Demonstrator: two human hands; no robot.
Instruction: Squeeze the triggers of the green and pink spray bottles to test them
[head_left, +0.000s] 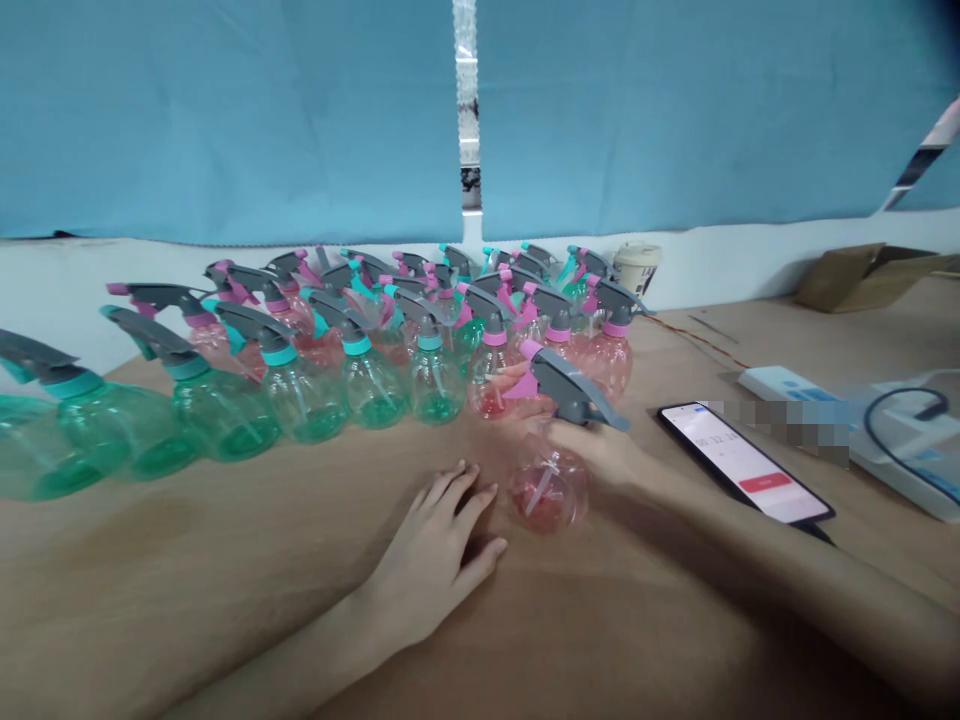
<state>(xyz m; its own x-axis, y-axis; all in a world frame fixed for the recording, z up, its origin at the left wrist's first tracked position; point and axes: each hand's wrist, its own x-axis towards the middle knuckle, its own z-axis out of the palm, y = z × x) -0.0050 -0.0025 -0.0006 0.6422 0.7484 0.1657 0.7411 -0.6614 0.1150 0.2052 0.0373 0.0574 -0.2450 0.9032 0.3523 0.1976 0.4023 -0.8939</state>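
Observation:
A pink spray bottle (551, 490) with a grey head and a pink nozzle stands near the middle of the table. My right hand (540, 425) is around its neck, just below the trigger head, with the fingers reaching left and partly blurred. My left hand (439, 545) lies on the tabletop to the left of this bottle, fingers spread and holding nothing. Behind the hands, a front row of green spray bottles (307, 400) runs off to the left. Another pink spray bottle (487, 375) stands just beyond my right fingertips.
Several more pink and green bottles crowd the back of the wooden table (300, 590). A phone (739, 465) showing a timer lies at the right, beside a white box (795, 400) with a cable. Farther back are a paper cup (636, 268) and an open cardboard box (847, 280).

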